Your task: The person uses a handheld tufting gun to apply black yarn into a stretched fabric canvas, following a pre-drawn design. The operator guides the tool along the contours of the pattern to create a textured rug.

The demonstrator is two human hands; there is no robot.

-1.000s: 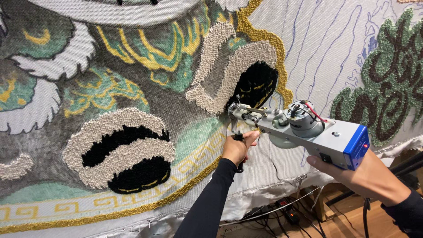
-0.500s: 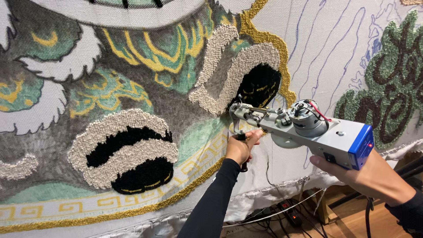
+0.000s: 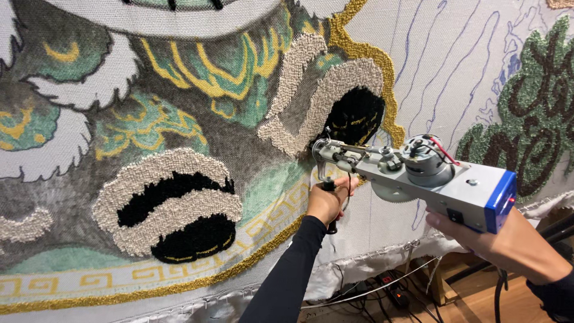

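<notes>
Grey metal tufting gun [image 3: 412,176], rigid and probably nose-heavy, tip against stretched backing cloth [image 3: 454,78]; left hand [image 3: 329,200] clenched on front handle; right hand [image 3: 478,233] gripping rear grip underneath; best taken there.

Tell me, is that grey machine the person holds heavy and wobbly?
Probably fairly heavy: the tufting gun has a metal body with a motor and gears on top. It likely tips forward, since both the left hand and right hand grip it. It looks stiff, not floppy.
</notes>
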